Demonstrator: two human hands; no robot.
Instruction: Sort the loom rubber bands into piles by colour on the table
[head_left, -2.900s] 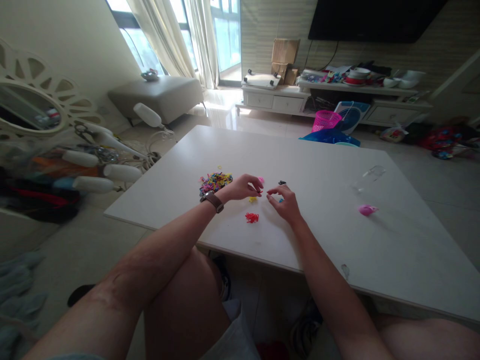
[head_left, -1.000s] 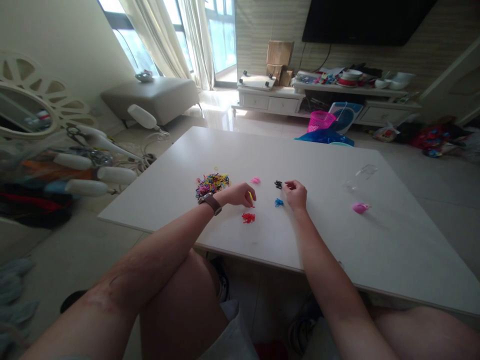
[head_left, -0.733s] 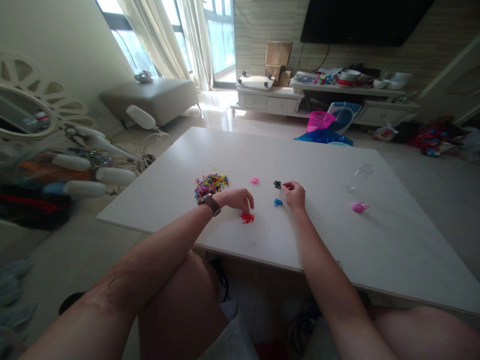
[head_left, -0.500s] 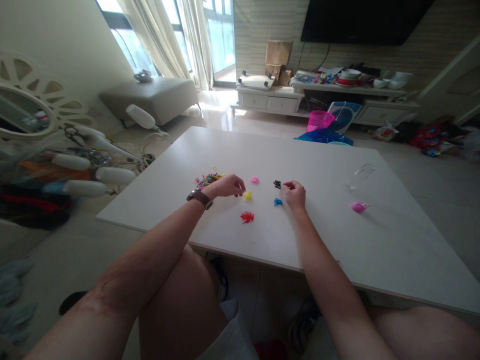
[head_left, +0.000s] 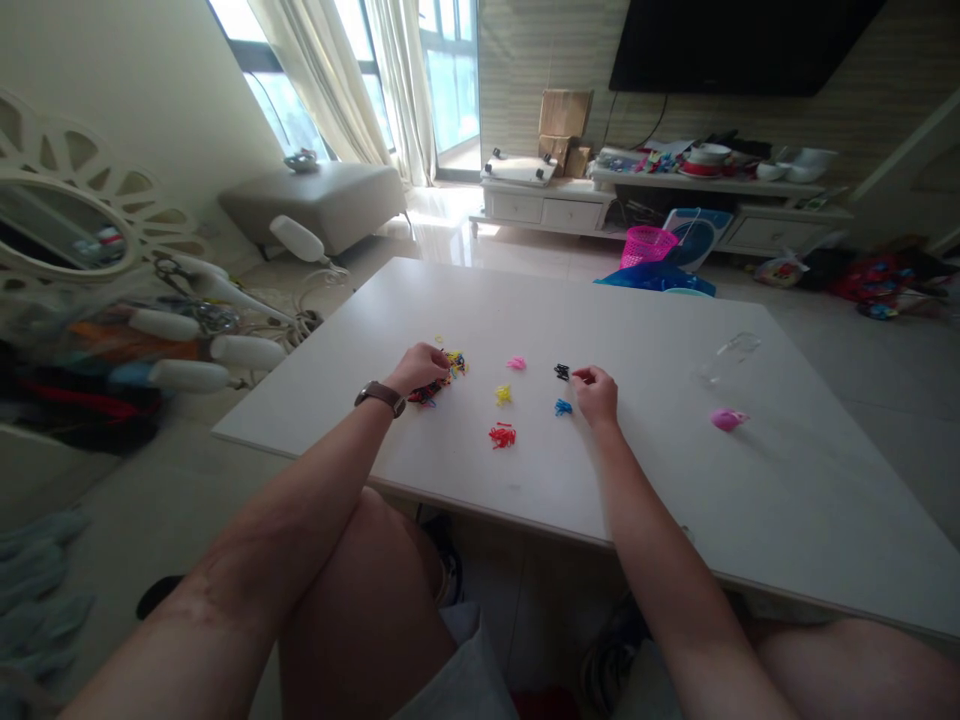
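Observation:
My left hand (head_left: 421,368), with a watch on its wrist, is at the mixed heap of small coloured pieces (head_left: 456,363), fingers bent together over it; what they grip is too small to see. My right hand (head_left: 597,392) rests beside the black pile (head_left: 562,372), its fingertips pinched close to it, and anything between them is too small to make out. Below the black pile is a blue pile (head_left: 562,407). Between my hands lie a pink pile (head_left: 516,364), a yellow pile (head_left: 503,396) and a red pile (head_left: 502,436).
On the right of the white table (head_left: 645,480) are a clear container (head_left: 731,358) lying down and a pink object (head_left: 728,419). A blue item (head_left: 652,279) and a pink basket (head_left: 648,245) stand beyond the far edge. White lamp-like parts (head_left: 247,351) are left of the table.
My left hand has moved left, from beside the yellow pile to the mixed heap. A red piece now shows at the top of the red pile. My right hand stays by the black pile.

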